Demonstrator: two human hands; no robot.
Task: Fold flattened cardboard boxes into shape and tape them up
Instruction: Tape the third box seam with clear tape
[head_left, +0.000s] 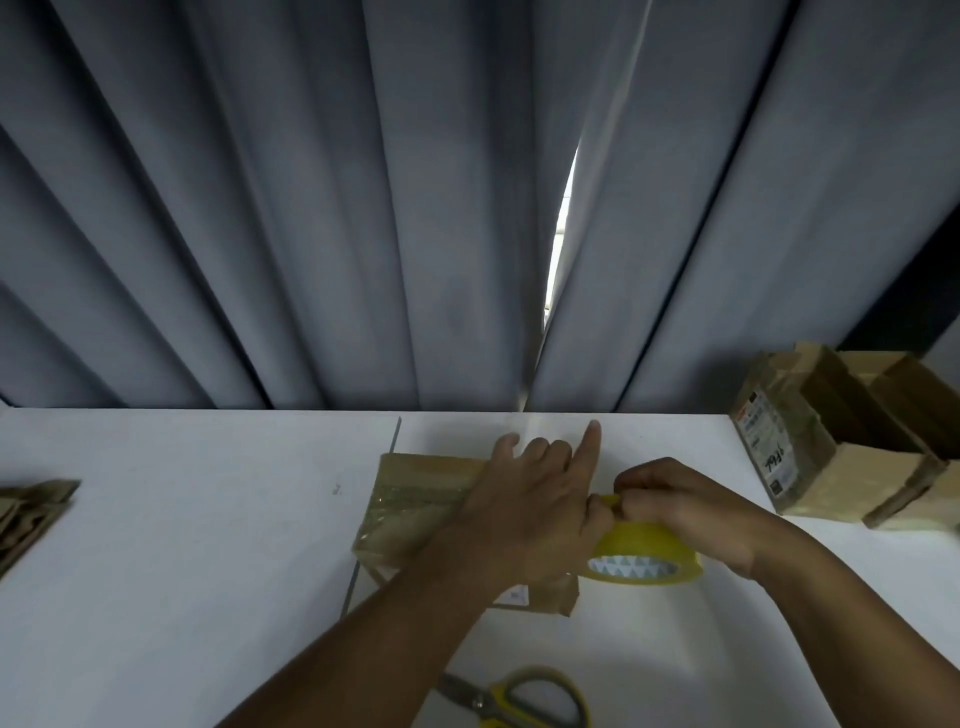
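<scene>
— Where's the box you're working on?
— On the table (182, 519), under my left hand (524, 509). The box (415, 514) sticks out from beneath it toward nine o'clock. A shiny band of tape on it runs nine to three. I can't judge its long axis because my hand covers too much.
— And the tape?
— The roll of tape (644, 564) stands on edge just at three o'clock of the box, with its hole facing me at six. My right hand (680, 504) is curled over the top, fingertips pinching at the loose end. My left forefinger points straight out to twelve and the other fingers are bent. The thumb meets the right fingertips there, but I can't tell whether it has caught the end.
— Which way will the pull go?
— From three toward nine across the box, I reckon. The left hand is nearer the box and the right has the roll.
— Counts?
— One roll, one pair of scissors (519, 696) at six, and one box under my hand. There are two made-up boxes (810, 457) at two o'clock, as far as I can see. A pile of flat cardboard (31, 514) at nine is too cut off to count.
</scene>
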